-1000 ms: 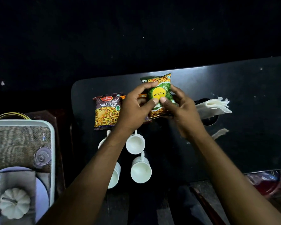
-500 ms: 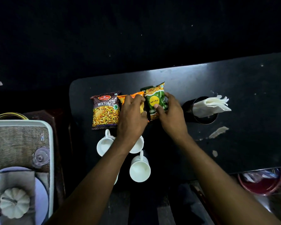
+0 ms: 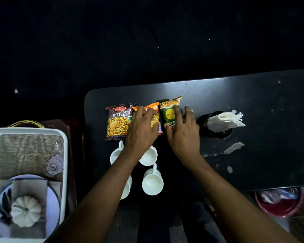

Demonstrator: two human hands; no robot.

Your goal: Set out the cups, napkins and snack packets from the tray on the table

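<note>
Three snack packets lie in a row on the black table (image 3: 253, 95): a brown "Mixture" packet (image 3: 118, 121), an orange packet (image 3: 152, 108) and a green packet (image 3: 169, 109). My left hand (image 3: 141, 130) rests flat on the orange packet with its fingers apart. My right hand (image 3: 182, 134) lies over the green packet's right side, fingers spread and blurred, thumb at its lower left edge. Several white cups (image 3: 152, 184) stand near the table's front edge, partly hidden by my left forearm. White napkins (image 3: 225, 120) stick out of a black holder (image 3: 203, 122).
A white tray (image 3: 64, 155) at the left holds a woven mat, an overturned glass (image 3: 54, 165), a plate and a small white pumpkin (image 3: 25, 211). Paper scraps (image 3: 233, 147) lie on the table. A red bowl (image 3: 277, 204) sits below the table's right front edge.
The green packet came down from in front of me and now lies flat to the right of the orange one. Both hands have loosened from pinching it and spread out.
</note>
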